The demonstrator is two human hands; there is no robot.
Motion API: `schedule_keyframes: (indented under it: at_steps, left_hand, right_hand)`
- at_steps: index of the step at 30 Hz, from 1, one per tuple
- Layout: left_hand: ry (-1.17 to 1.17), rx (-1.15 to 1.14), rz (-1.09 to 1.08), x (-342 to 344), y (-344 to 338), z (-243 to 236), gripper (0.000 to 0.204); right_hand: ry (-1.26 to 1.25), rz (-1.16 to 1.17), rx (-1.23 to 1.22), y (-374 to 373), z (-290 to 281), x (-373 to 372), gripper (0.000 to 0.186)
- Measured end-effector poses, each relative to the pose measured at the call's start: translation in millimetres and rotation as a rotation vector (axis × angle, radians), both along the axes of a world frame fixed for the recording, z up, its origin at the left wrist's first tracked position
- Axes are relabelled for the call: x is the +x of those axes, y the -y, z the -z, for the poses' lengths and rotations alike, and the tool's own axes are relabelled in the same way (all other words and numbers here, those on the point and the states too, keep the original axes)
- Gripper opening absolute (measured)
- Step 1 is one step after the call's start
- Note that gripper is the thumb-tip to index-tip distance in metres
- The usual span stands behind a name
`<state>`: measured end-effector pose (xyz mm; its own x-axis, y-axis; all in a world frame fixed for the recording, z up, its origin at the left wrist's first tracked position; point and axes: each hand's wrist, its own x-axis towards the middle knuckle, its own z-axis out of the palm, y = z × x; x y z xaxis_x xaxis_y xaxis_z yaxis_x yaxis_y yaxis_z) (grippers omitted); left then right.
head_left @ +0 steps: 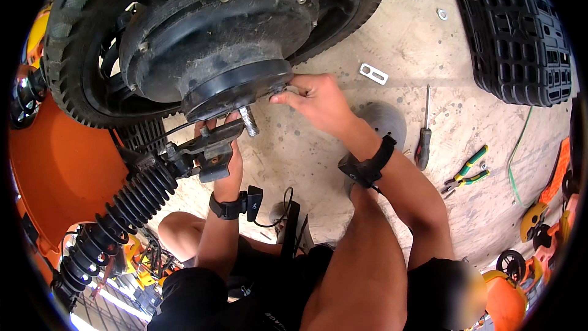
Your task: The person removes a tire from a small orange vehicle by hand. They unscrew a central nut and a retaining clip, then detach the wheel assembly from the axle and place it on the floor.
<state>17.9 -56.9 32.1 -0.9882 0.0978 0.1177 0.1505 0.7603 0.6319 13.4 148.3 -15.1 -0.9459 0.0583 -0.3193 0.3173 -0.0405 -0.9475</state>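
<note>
A black wheel hub (214, 43) with a treaded tyre (67, 73) fills the upper left. From the hub's near side a threaded axle (249, 121) sticks out, angled down. Just left of it sits a dark metal bracket (215, 158) at the end of a black coil-spring shock absorber (125, 217). My left hand (234, 165) is wrapped round the bracket from behind, its fingers partly hidden. My right hand (321, 104) is at the hub's right edge beside the axle, thumb and fingers pinched together; what lies between them is too small to name.
On the floor to the right lie a slotted metal plate (373, 73), a nut (442, 15), a screwdriver (424, 147) and green-handled pliers (468, 171). A black plastic crate (514, 37) stands at upper right. An orange body panel (67, 165) is at left. My grey shoe (386, 124) is beside my right forearm.
</note>
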Motion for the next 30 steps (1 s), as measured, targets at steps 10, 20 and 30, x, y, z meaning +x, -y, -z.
schedule_keyframes:
  at_steps: [10,20,30]
  left_hand:
    - [-0.029,-0.035,0.046,-1.7,11.2,6.9,0.034]
    - [-0.083,0.172,-0.216,-4.1,-7.4,5.2,0.039]
    - [-0.069,0.067,-0.185,-3.0,-7.3,4.1,0.035]
  right_hand:
    - [0.023,0.039,-0.244,18.4,18.2,-0.2,0.032]
    - [0.002,0.016,-0.203,8.6,19.9,-4.9,0.039]
    - [-0.094,0.071,-0.238,12.8,32.4,-2.7,0.039]
